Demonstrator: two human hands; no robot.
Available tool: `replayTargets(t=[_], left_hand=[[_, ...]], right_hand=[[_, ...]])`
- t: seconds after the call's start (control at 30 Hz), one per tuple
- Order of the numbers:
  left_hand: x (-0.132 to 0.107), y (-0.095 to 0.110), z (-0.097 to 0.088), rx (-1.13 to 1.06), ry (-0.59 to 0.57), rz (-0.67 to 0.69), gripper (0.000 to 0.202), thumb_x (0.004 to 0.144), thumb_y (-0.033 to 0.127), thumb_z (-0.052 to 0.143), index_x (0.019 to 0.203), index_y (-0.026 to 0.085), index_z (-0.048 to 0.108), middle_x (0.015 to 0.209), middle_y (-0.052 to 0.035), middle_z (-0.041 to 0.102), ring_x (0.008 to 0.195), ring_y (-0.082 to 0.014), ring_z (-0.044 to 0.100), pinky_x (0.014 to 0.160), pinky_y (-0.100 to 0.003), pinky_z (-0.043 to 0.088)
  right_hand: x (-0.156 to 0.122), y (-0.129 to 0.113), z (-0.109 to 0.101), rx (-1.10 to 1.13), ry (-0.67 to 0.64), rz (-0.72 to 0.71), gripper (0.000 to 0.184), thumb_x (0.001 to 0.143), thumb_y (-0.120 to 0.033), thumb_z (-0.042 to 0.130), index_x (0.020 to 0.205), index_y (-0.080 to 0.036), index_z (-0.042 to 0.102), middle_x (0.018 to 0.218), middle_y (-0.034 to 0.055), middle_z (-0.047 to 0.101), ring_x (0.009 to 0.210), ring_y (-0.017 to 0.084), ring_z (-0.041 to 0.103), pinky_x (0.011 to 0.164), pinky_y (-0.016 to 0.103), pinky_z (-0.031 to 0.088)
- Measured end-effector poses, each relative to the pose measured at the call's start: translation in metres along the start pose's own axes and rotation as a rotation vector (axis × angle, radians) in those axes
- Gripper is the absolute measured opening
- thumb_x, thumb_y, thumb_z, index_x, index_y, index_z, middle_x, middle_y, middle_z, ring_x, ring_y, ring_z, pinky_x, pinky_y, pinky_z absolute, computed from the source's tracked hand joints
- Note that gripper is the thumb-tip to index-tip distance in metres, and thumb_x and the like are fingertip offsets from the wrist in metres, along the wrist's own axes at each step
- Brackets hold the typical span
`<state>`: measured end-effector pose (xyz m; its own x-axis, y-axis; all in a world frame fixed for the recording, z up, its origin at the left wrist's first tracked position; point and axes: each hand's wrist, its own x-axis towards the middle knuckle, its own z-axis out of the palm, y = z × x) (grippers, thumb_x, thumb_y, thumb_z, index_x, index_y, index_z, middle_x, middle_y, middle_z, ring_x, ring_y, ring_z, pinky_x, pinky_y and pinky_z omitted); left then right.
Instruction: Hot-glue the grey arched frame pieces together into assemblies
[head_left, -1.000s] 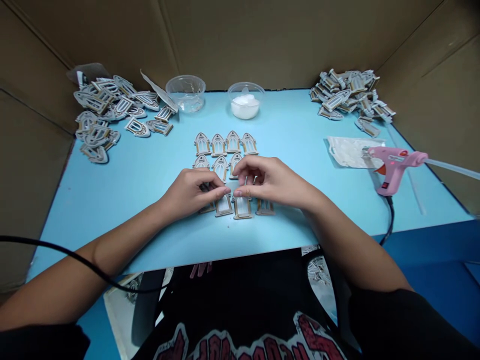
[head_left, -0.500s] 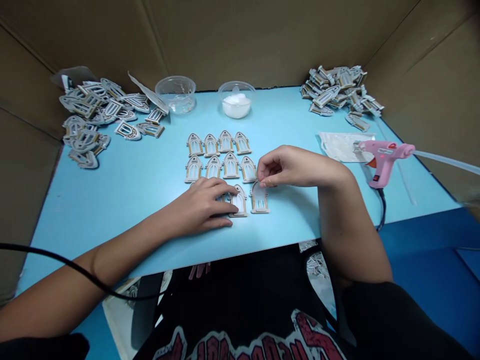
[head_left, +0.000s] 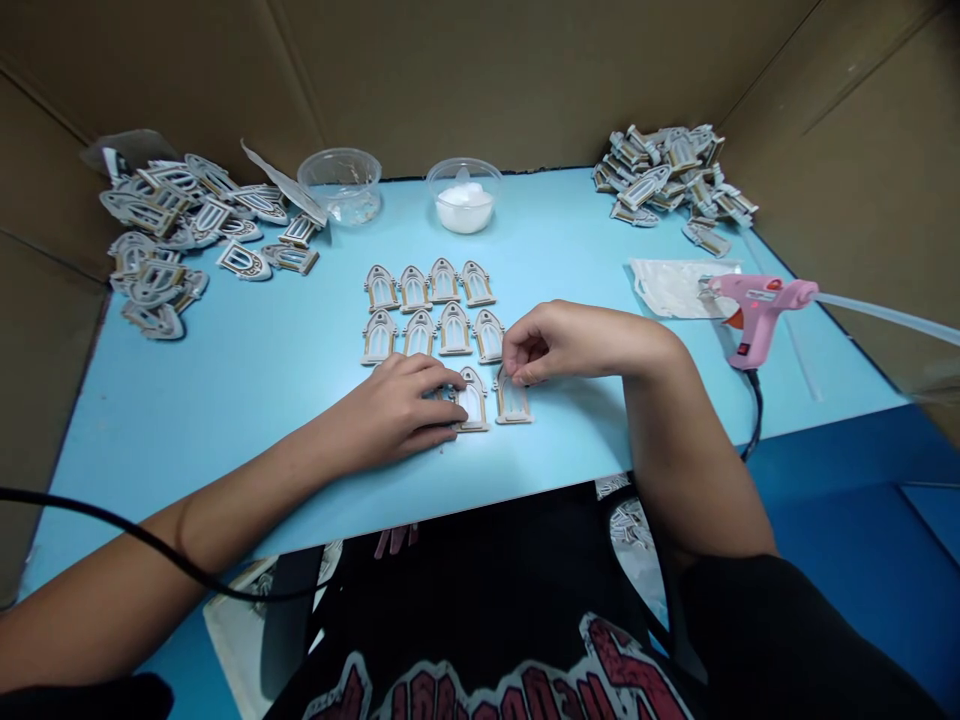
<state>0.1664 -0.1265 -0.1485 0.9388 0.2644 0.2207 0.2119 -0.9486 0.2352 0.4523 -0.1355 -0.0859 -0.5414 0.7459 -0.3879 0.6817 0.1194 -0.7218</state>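
Note:
Small arched window frames, white and gold, lie in rows on the light blue table; one frame (head_left: pixel 380 338) is at the left of the middle row. My left hand (head_left: pixel 405 405) rests palm down with fingers apart. Its fingertips touch an arched frame (head_left: pixel 472 402) in the nearest row and cover part of another. Bent over the rightmost frame (head_left: pixel 514 418) of that row, my right hand (head_left: pixel 547 345) has thumb and fingers pinched at the arch. Between them is the top of a translucent film piece (head_left: pixel 514 400), which lies over the frame's opening.
Heaps of loose frames lie at the back left (head_left: pixel 165 205) and back right (head_left: pixel 675 175). Behind the rows stand a clear tub (head_left: pixel 341 165) and a tub of white material (head_left: pixel 465 210). A pink glue gun (head_left: pixel 761 310) sits at right beside a plastic bag (head_left: pixel 675 285).
The film piece has come down over the rightmost frame and now covers its lower bars, which showed bare before. My left hand stays on the neighbouring frames. The view has shifted slightly.

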Motion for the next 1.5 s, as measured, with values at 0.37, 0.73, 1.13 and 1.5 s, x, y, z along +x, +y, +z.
replayTargets(t=[0.37,0.73,1.13,1.5], left_hand=[[0.0003,0.0005,-0.0017,0.006,0.000,-0.002,0.023,0.106,0.039,0.055,0.114,0.029,0.074,0.133,-0.0054,0.069,0.120,-0.0264,0.058,0.093,-0.038,0.039],[0.0000,-0.0003,-0.0013,0.007,-0.005,-0.016,0.023,0.106,0.039,0.055,0.112,0.029,0.075,0.133,-0.0053,0.069,0.120,-0.0258,0.059,0.094,-0.038,0.040],[0.0008,-0.0001,-0.0018,-0.019,0.001,-0.027,0.021,0.105,0.038,0.057,0.112,0.029,0.075,0.133,-0.0057,0.070,0.119,-0.0256,0.059,0.094,-0.037,0.041],[-0.0001,0.0001,-0.0013,0.012,-0.020,-0.019,0.025,0.107,0.039,0.053,0.113,0.028,0.074,0.134,-0.0065,0.068,0.120,-0.0267,0.059,0.096,-0.040,0.042]], right_hand=[[0.0013,0.0005,0.0018,-0.011,-0.007,-0.015,0.004,0.080,-0.021,0.068,0.080,-0.019,0.071,0.079,0.0011,0.073,0.076,0.016,0.064,0.069,0.029,0.045],[0.0044,0.0016,0.0044,-0.085,-0.010,0.038,0.009,0.074,-0.014,0.070,0.081,-0.020,0.069,0.078,-0.0008,0.070,0.073,0.015,0.062,0.067,0.028,0.042],[0.0051,-0.0018,0.0071,-0.177,-0.006,0.066,0.008,0.075,-0.015,0.071,0.078,-0.020,0.066,0.078,-0.0018,0.067,0.071,0.014,0.056,0.066,0.029,0.037],[0.0055,-0.0025,0.0079,-0.170,0.014,0.069,0.013,0.074,-0.015,0.072,0.078,-0.021,0.062,0.079,-0.0010,0.066,0.071,0.014,0.055,0.065,0.029,0.036]])
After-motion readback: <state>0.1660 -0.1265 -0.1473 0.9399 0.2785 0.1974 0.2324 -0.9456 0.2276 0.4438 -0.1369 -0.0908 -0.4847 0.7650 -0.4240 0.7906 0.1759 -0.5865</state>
